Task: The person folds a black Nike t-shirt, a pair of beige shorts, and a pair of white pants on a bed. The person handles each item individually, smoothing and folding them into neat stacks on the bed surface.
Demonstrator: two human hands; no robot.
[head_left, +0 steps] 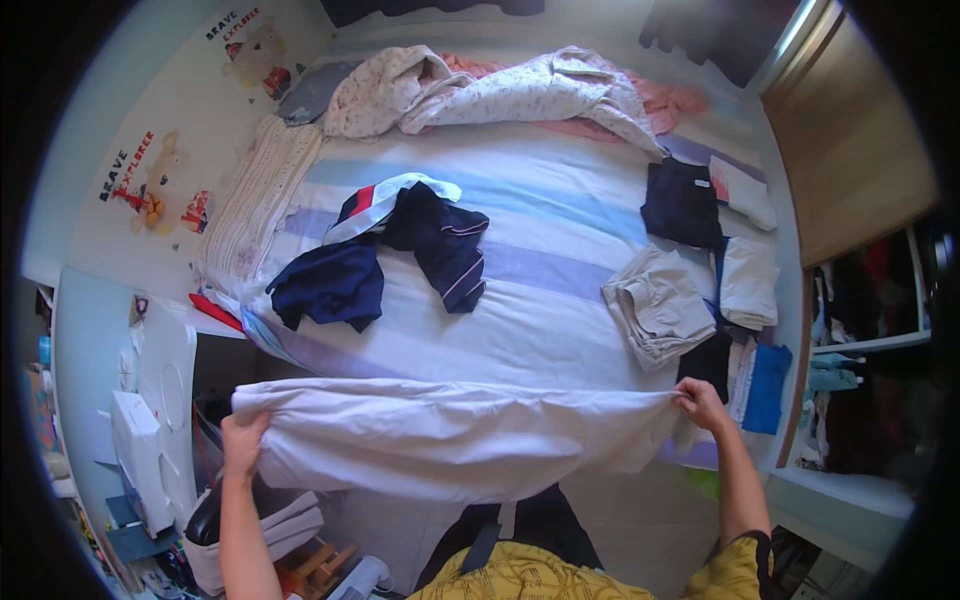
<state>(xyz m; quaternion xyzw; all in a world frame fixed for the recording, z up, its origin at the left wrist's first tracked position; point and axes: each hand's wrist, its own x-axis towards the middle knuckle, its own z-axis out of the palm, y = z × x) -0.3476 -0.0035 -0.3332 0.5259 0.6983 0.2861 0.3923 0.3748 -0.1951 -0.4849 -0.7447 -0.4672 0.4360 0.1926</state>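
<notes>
A long white garment [450, 435] is stretched sideways in front of me, its upper edge nearly straight and its lower edge hanging in soft folds. Its exact kind is hard to make out; it may be folded lengthwise. My left hand [245, 440] is closed on its left end. At the right end, my right hand [700, 402] pinches the upper corner. Beyond the cloth, dark navy clothes [435, 240] lie crumpled on the bed [540, 270], with a white and red piece among them. Folded beige trousers [655, 305] rest on the bed's right side.
Folded clothes line the bed's right edge, including a black garment [682, 205], a white one [748, 280] and a blue one [767, 388]. A patterned quilt [540, 90] is bunched at the far end. Open wardrobe shelves [870, 345] stand right; a bag [290, 530] sits lower left.
</notes>
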